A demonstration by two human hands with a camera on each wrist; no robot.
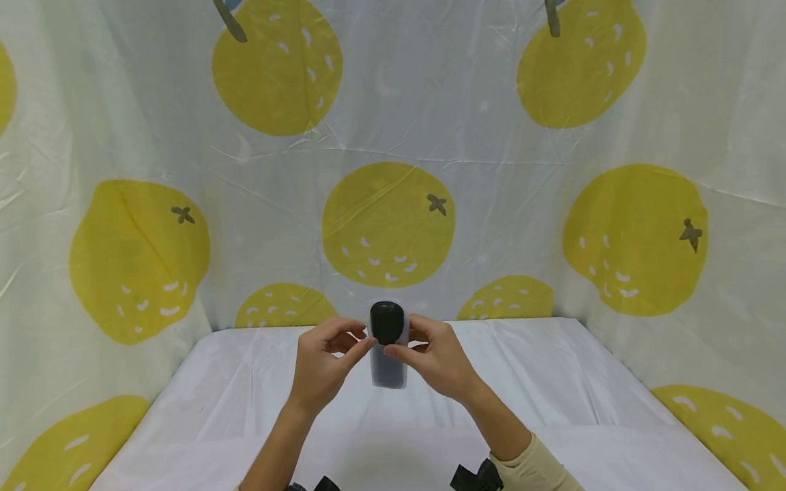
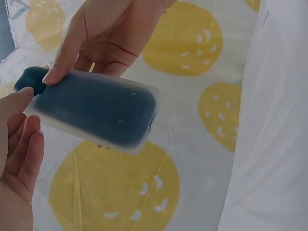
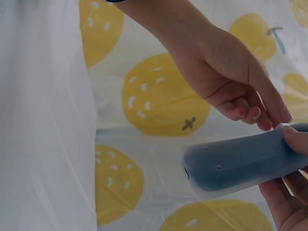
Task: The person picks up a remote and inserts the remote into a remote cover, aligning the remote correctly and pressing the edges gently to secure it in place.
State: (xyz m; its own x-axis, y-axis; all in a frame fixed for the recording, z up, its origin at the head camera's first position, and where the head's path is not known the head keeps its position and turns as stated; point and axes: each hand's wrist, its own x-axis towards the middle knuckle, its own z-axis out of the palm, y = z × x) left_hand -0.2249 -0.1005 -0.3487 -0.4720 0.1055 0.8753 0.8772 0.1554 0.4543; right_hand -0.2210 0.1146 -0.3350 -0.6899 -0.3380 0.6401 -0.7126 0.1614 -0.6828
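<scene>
A dark oblong item with a rounded, glossy black head point(image 1: 387, 323) is held up in front of me, its long body inside a frosted translucent sleeve point(image 1: 389, 372). Two small round marks and a slot at the bottom end show on the sleeve point(image 2: 106, 108) in the left wrist view. My left hand point(image 1: 325, 361) pinches the sleeve's edge beside the head with thumb and fingertips. From the other side my right hand point(image 1: 439, 356) grips the sleeve just below the head, thumb on the front and fingers behind.
A white cloth point(image 1: 245, 402) covers the table beneath the hands. Behind and at both sides hangs a pale curtain point(image 1: 393, 102) printed with yellow fruit. Black straps point(image 1: 477, 477) show by the forearms at the lower edge.
</scene>
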